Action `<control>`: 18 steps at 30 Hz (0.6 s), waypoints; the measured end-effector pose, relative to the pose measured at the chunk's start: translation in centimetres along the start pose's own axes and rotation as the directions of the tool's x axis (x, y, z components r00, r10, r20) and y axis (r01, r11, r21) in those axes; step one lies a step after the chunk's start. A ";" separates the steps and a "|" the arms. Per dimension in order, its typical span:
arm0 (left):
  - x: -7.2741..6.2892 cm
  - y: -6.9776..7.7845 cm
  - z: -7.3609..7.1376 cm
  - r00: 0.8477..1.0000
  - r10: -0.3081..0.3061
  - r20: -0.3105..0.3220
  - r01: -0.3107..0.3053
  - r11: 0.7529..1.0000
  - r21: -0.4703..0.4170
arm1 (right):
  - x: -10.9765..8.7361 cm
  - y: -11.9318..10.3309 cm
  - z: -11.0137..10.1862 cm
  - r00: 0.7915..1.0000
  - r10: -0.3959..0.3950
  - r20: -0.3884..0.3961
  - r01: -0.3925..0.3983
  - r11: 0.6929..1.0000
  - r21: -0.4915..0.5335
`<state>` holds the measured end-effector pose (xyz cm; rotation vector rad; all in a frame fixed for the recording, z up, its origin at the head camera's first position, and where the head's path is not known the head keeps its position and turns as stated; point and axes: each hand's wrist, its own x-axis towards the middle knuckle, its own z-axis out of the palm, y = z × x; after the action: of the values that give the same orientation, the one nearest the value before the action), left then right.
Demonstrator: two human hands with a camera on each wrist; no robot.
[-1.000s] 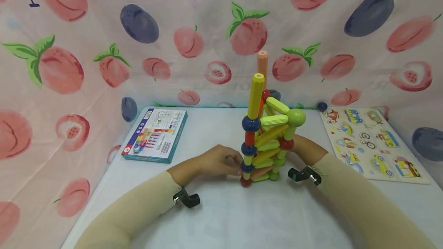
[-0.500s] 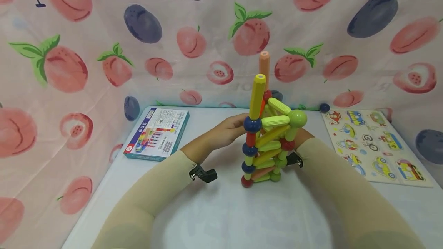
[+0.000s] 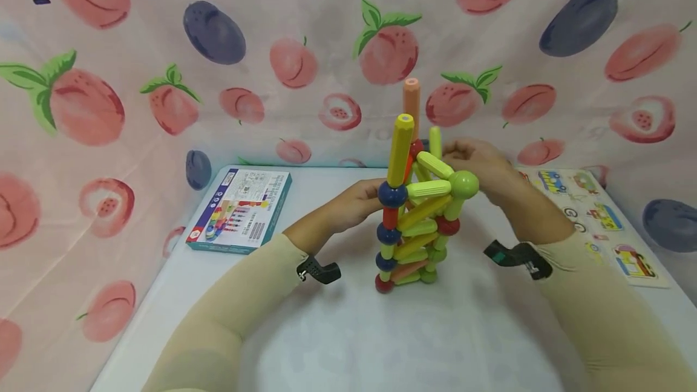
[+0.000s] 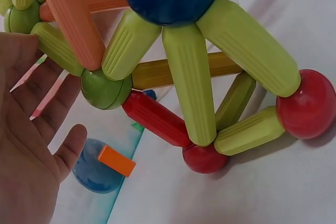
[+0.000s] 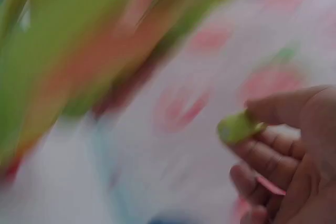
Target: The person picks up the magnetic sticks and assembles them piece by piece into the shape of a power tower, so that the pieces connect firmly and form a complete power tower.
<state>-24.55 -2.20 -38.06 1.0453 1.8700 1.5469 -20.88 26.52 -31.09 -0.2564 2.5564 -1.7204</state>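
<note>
A tall tower of coloured building sticks and balls (image 3: 429, 189) stands on the table, with a yellow stick (image 3: 400, 150) and an orange stick (image 3: 412, 104) rising highest. My left hand (image 3: 356, 203) is at its left side, fingertips hidden behind it in the head view. In the left wrist view those fingers (image 4: 52, 95) lie fairly straight, right by a green ball (image 4: 106, 88) and a yellow-green stick. Behind the tower on the right, my right hand (image 3: 476, 159) pinches a short yellow-green stick (image 3: 435, 141) between thumb and fingers. The same stick (image 5: 236, 128) shows end-on in the right wrist view.
A flat printed box (image 3: 239, 210) lies at the back left of the white-covered table (image 3: 348, 331). A board with vehicle pictures (image 3: 604, 222) lies at the right, partly behind my right forearm. A fruit-print cloth (image 3: 327, 47) hangs at the back.
My right hand has come out from behind the tower and risen, with the yellow-green stick in its fingers. My left hand moved from the tower's base to farther back, then stayed there.
</note>
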 end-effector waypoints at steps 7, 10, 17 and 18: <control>-0.2 0.7 -0.7 0.999 0.010 -0.041 -0.010 1.000 -0.001 | -7.1 -6.2 -1.6 0.892 -0.452 -0.025 0.437 0.845 0.309; -0.2 1.6 -1.0 0.993 0.055 -0.108 -0.056 0.998 -0.002 | -8.6 -7.0 -1.3 0.881 -0.473 -0.016 0.459 0.844 0.277; -0.3 5.2 -1.2 0.962 0.153 -0.228 -0.155 0.988 0.007 | -9.2 -7.2 -0.5 0.873 -0.484 -0.057 0.481 0.836 0.265; -0.3 5.8 -1.1 0.960 0.162 -0.230 -0.165 0.986 0.007 | -9.3 -7.3 -0.4 0.872 -0.484 -0.070 0.484 0.835 0.263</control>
<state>-23.85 -2.73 -32.24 1.0775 1.9643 1.8413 -10.99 25.71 -24.73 -0.9602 2.3414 -2.1998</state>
